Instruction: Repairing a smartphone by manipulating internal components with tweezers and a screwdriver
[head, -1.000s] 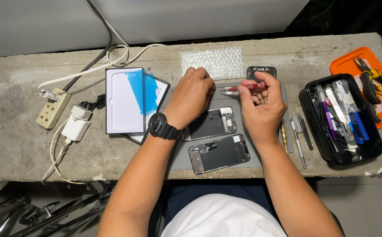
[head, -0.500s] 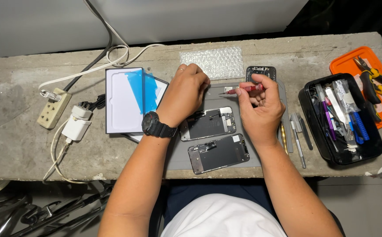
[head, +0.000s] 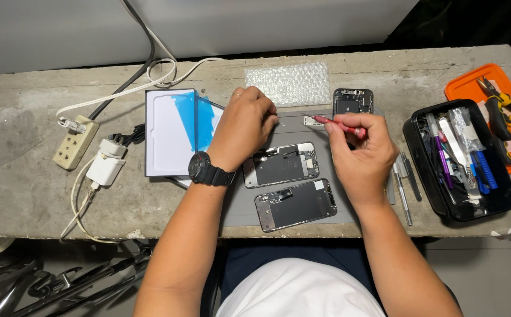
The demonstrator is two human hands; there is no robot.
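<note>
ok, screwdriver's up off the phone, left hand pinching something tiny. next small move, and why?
Probably bring the red screwdriver tip over to the left hand. The right hand holds it pointing left above the grey mat, clear of the opened phone, and the left fingertips sit pinched just ahead of the tip; what they hold is too small to tell.

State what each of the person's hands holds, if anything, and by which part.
The right hand holds a red-handled screwdriver by its handle. The left hand pinches something too small to identify.

Red screwdriver (head: 339, 123) — orange tray (head: 465, 85), seemingly black tool box (head: 414, 135).
</note>
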